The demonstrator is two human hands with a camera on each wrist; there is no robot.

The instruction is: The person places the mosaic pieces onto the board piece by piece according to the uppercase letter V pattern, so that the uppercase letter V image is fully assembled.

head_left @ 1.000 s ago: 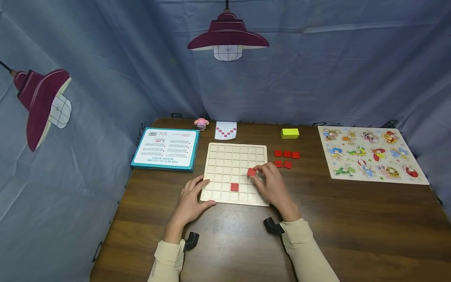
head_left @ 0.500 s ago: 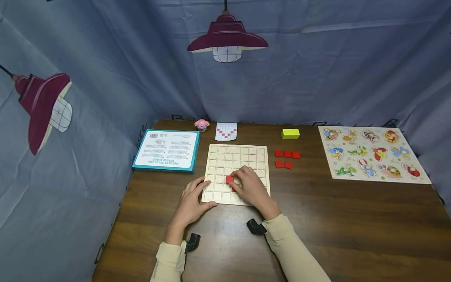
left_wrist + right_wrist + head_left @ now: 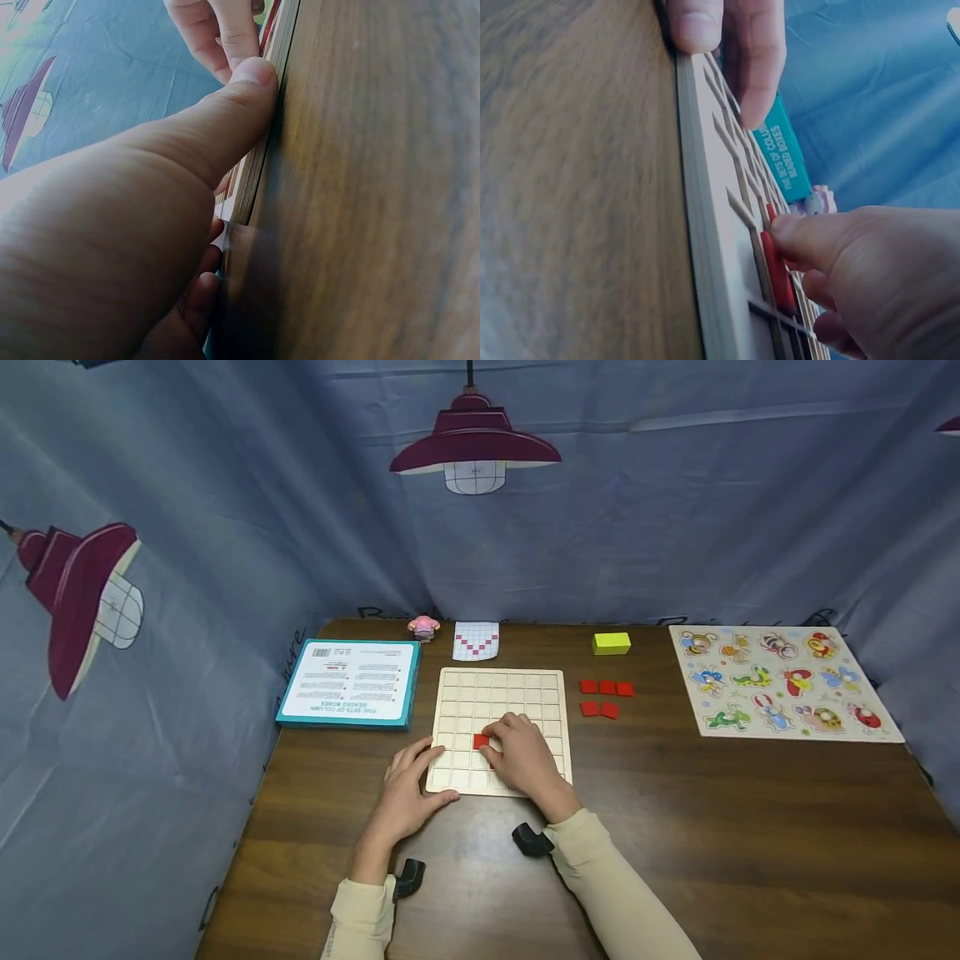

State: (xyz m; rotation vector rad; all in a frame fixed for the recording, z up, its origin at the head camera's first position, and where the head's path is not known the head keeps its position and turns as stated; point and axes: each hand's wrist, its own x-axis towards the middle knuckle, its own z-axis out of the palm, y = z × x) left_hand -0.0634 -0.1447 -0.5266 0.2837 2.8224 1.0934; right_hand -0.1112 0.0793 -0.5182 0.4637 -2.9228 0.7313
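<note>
A pale wooden grid board (image 3: 517, 692) lies on the brown table. My left hand (image 3: 401, 793) rests at its near left corner, thumb (image 3: 251, 75) on the front edge and fingertips at the left side. With thumb and fingers, my right hand (image 3: 522, 758) pinches a red square tile (image 3: 481, 741) at a cell left of the board's middle. Another red tile (image 3: 779, 277) sits in a cell nearer the front, mostly covered by the right hand in the head view. Several loose red tiles (image 3: 605, 688) lie in two rows right of the board.
Behind the board lies a paper card (image 3: 476, 642) with a pink V pattern, beside a small pink figure (image 3: 423, 627). A teal-edged box (image 3: 348, 683) lies left, a yellow block (image 3: 611, 644) back right, and an insect puzzle board (image 3: 783, 685) far right.
My right hand has carried the red tile leftward from the board's right part to a cell left of the middle, behind the other tile. My left hand has stayed at the corner.
</note>
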